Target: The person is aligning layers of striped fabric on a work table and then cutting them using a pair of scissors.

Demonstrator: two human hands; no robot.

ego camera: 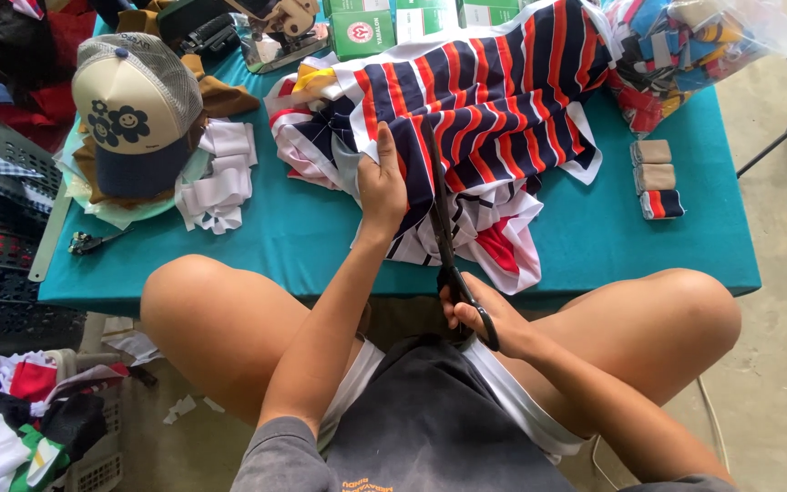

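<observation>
A pile of striped cloth (480, 100), navy with red and white bands, lies across the low teal table (302, 237). My left hand (381, 187) presses flat on the cloth's near part, thumb pointing up. My right hand (482, 314) grips the black handles of a long pair of scissors (441, 214), whose blades run up into the cloth just right of my left hand. My bare knees sit on either side, under the table's front edge.
A cream and navy cap (134, 109) rests on brown cloth at the left, beside white fabric strips (220, 178). Folded cloth pieces (656, 178) lie at the right. Green boxes (362, 32) and a clear bag of scraps (685, 46) stand at the back. Baskets and clothes crowd the floor at left.
</observation>
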